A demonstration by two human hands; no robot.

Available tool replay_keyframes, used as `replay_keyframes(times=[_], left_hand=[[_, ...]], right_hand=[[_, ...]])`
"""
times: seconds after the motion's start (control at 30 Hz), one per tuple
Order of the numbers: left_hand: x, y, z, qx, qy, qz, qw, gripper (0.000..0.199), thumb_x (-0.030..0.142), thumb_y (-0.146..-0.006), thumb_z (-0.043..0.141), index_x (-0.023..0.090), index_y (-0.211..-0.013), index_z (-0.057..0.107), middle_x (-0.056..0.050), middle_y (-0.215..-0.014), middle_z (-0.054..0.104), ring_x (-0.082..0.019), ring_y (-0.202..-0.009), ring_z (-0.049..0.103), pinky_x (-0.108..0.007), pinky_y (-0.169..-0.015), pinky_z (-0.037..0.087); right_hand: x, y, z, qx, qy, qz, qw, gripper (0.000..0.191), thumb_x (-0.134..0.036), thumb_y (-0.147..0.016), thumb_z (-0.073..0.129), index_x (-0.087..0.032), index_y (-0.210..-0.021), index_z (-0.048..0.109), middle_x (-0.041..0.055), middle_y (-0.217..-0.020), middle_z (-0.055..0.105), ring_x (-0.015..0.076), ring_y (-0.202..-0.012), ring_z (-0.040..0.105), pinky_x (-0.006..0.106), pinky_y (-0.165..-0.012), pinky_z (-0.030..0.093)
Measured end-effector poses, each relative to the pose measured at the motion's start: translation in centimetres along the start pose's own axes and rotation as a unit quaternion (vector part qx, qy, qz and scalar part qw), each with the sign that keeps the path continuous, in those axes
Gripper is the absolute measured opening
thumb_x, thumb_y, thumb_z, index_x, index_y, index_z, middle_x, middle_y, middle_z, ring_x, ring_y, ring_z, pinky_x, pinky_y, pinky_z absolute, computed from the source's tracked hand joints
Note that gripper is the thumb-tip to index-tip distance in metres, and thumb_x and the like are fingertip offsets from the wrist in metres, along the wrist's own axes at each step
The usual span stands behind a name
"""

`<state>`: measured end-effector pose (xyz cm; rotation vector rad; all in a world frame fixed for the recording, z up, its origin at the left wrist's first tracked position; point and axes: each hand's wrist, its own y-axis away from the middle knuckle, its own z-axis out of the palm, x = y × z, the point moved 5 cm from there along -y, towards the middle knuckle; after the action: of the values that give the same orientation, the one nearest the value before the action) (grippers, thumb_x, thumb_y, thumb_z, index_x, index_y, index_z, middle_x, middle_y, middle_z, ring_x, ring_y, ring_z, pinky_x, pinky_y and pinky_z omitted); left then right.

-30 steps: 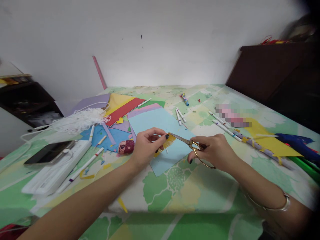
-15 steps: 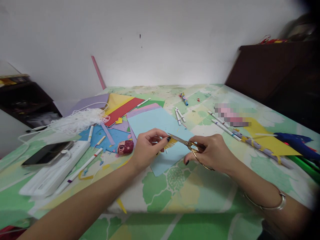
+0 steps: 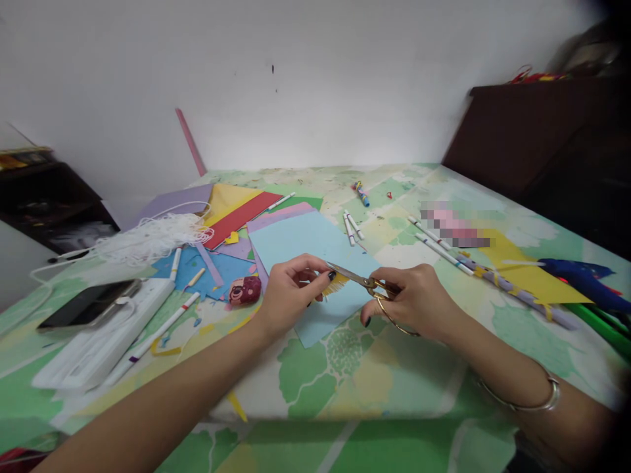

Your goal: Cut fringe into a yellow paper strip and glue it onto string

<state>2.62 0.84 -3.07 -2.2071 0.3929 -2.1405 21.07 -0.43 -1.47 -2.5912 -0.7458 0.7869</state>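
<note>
My left hand [image 3: 294, 289] pinches a small piece of yellow paper [image 3: 333, 288] whose edge is cut into a fine fringe. In my right hand [image 3: 411, 299] is a pair of scissors [image 3: 367, 281] with gold-coloured handles, my thumb and fingers at its loops. The blades point left and reach the yellow paper by my left thumb and fingertips. They look nearly closed, and my fingers hide part of the paper. Below both hands a light blue sheet of paper [image 3: 300, 240] lies on the patterned tablecloth [image 3: 345, 387].
At left lie a phone [image 3: 91, 303], a white power strip [image 3: 103, 341], tangled white cord [image 3: 152, 240] and coloured paper. A dark red patterned object [image 3: 245, 290] sits beside my left wrist. Markers [image 3: 444, 253], yellow paper [image 3: 532, 269] and a blue glue gun [image 3: 576, 276] lie at right.
The scissor blades have come closer together at the yellow paper. Both hands stay almost in place, and the whole view has shifted slightly.
</note>
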Motion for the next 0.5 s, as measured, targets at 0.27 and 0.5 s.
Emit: replay_keyframes(times=[0.27, 0.5], left_hand=[[-0.16, -0.03, 0.02, -0.001, 0.005, 0.003, 1.000, 0.009, 0.023, -0.072, 0.068, 0.015, -0.072, 0.064, 0.001, -0.071, 0.059, -0.005, -0.052, 0.050, -0.017, -0.046, 0.043], [-0.02, -0.04, -0.07, 0.006, -0.003, 0.001, 1.000, 0.010, 0.025, -0.072, 0.068, 0.015, -0.072, 0.065, -0.001, -0.075, 0.062, -0.006, -0.051, 0.050, -0.018, -0.045, 0.042]], right_hand=[[0.18, 0.02, 0.13, 0.006, 0.008, -0.017, 1.000, 0.055, -0.069, -0.066, 0.060, -0.014, -0.064, 0.067, -0.0046, -0.040, 0.038, 0.0074, -0.042, 0.029, 0.021, -0.043, 0.025], [0.26, -0.18, -0.51, 0.034, -0.005, 0.019, 0.999, 0.046, -0.062, -0.065, 0.066, -0.016, -0.064, 0.064, -0.0049, -0.041, 0.042, 0.0072, -0.041, 0.033, 0.020, -0.043, 0.027]])
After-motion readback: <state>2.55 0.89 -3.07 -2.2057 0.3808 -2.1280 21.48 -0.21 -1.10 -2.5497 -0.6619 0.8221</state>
